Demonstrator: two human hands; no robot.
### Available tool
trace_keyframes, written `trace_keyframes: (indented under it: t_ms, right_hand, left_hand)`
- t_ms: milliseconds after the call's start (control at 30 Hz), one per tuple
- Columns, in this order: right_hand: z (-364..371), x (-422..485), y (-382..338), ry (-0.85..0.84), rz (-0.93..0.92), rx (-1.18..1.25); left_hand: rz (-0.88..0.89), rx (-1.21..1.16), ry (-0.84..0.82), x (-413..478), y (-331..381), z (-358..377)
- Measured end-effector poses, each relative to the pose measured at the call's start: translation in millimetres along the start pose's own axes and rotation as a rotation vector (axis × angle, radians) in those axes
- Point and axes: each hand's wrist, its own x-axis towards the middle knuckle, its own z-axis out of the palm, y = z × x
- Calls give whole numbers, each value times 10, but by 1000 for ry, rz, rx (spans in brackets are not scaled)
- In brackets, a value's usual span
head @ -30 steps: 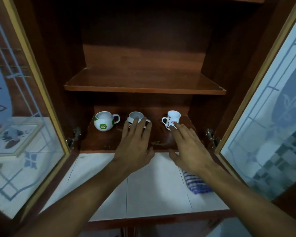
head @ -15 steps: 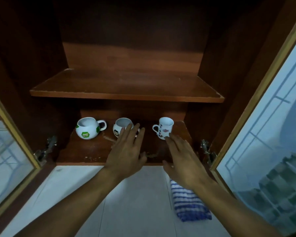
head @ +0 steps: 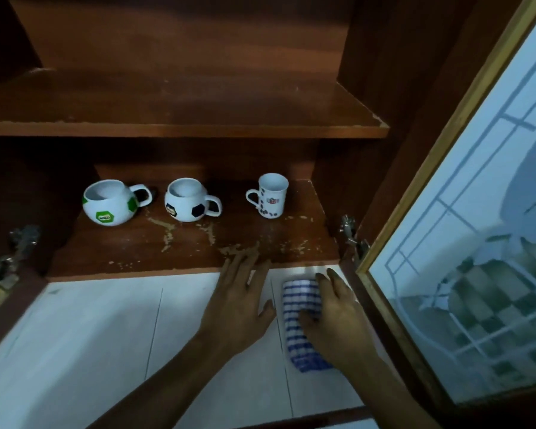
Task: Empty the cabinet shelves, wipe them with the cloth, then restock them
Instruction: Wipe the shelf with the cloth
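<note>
- Evidently the hands have pulled back: a second ago both were stretched toward the cups on the lower shelf [head: 167,249], and now they are out over the white tabletop [head: 90,335].
- The right hand [head: 338,320] has dropped onto the blue-checked cloth [head: 300,301], which lies on the tabletop just in front of the shelf's right end. Its fingers lie fairly straight along the cloth and the thumb rests on it; motion blur hides whether a grip has begun.
- The left hand [head: 239,301] is flat and open and holds nothing, its fingertips at the shelf's front edge, just beside the cloth.
- None of the cups has moved off the shelf: the green football mug [head: 109,201], the black football mug [head: 188,199] and the tall cup [head: 271,195] stand in a row at the back, apart from each other.
- The upper shelf [head: 183,103] is bare.
- My reading: the reach for the cups was dropped in favour of the cloth, so wiping looks likely to start first, yet the lower shelf is not emptied and shows pale crumbs or flaking near its front.
</note>
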Motion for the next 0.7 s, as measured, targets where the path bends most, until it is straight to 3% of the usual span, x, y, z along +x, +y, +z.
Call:
trace_keyframes:
  t_ms: [167, 400, 533, 700]
  right_hand:
    - [28, -99, 52, -10, 243, 46]
    - [30, 11, 88, -66, 457, 344]
    - [-18, 62, 72, -90, 456, 479]
    - [-132, 150, -84, -36, 272, 539]
  left_hand:
    - [-7, 22, -55, -90, 176, 159]
    - [28, 27, -74, -96, 161, 183]
    - [52, 14, -17, -25, 111, 69]
    - [59, 8, 45, 57, -6, -114]
